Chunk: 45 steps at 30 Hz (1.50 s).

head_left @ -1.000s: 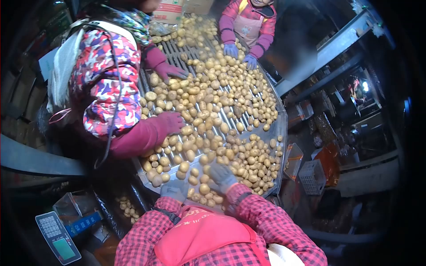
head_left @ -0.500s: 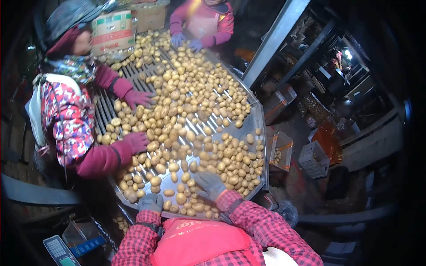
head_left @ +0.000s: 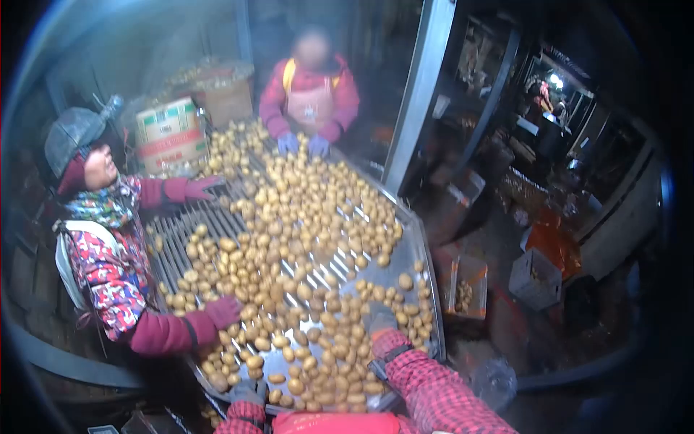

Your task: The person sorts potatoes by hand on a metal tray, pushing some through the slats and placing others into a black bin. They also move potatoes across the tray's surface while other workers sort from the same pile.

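Many potatoes (head_left: 300, 239) cover the slatted metal sorting table (head_left: 413, 249) in front of me. My right hand (head_left: 379, 319), in a grey work glove, reaches in among the potatoes on the table's right side. Its fingers lie outstretched against them, somewhat blurred, and no potato shows in its grip. Down at the near edge rests my left hand (head_left: 249, 391), gloved in grey as well. Its fingers look loosely extended beside a few potatoes, and nothing is visible in it.
A person in maroon gloves (head_left: 223, 312) works at the left side; another in purple gloves (head_left: 302, 144) stands at the far end. Cardboard boxes (head_left: 170, 137) sit behind the table. A metal post (head_left: 419, 94) rises at right, near a bin (head_left: 468, 286) and a grey crate (head_left: 536, 278).
My right hand has moved forward and right, and potatoes have spread over the near metal. The left co-worker's far hand has drawn back from the potatoes. My view has tilted up.
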{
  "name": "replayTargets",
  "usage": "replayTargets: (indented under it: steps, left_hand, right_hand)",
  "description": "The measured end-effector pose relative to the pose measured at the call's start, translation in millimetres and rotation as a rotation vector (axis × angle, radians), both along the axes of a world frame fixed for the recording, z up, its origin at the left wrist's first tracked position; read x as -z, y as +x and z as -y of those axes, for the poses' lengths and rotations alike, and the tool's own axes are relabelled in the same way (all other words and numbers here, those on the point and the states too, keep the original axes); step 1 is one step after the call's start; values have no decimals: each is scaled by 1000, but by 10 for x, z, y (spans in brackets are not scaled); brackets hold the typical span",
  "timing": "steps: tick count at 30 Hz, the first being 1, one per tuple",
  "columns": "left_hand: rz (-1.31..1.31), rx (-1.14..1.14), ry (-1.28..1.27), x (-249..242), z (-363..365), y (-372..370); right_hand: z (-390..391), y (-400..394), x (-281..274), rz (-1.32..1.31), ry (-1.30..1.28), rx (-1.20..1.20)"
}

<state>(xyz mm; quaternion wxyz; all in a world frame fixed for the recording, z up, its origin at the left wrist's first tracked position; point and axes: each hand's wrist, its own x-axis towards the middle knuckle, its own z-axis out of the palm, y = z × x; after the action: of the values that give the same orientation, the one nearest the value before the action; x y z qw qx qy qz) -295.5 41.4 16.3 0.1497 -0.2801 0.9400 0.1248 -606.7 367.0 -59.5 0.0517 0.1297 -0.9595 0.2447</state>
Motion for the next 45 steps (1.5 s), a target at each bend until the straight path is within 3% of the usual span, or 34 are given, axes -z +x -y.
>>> replayTargets:
  steps: [3,6,8,12,14,16,17,18,21,24,27,31,33,35,38,42,45]
  left_hand:
    - [-16,-26,18,-94,-53,36]
    - [57,-52,-51,-519,-334,-88]
    - [26,-55,-85,-513,-361,-142]
    - [-20,-13,-26,41,-62,64]
    - [85,-107,-15,134,-36,104]
    - [148,-110,44,-123,-163,310]
    - [153,-101,58,-164,-184,344]
    - [133,-87,64,-198,-151,268]
    - [-2,-43,56,-225,-38,-28]
    - [-114,-31,43,-115,-22,-58]
    - [-114,-28,33,-111,-39,-55]
    - [-110,-17,54,9,23,59]
    - [-140,-5,41,24,22,56]
    - [34,-34,79,9,45,-18]
    - [37,-65,86,-54,37,20]
    - [-300,-37,228,-102,62,209]
    - [-562,-439,722,-106,-76,186]
  right_hand:
    - [127,-153,61,-59,145,-55]
    - [100,-111,-304,122,78,-81]
    - [100,-133,-199,195,177,-94]
    - [121,-110,30,302,220,-33]
    - [43,50,22,269,-54,-21]
    - [10,181,-230,274,-408,-48]
    - [67,64,-533,370,-365,-4]
    - [27,-92,-284,240,-333,-68]
    - [328,-121,-693,107,-326,-184]
    - [824,51,-838,105,-19,-262]
    - [1197,86,-490,332,407,-290]
    - [1166,186,-306,85,542,-503]
    - [1246,186,-429,129,471,-294]
    - [1313,192,-593,219,516,-220]
    - [1307,142,-754,438,482,-267]
    - [1049,233,-899,554,161,-197]
    - [950,546,-1009,454,-88,-413]
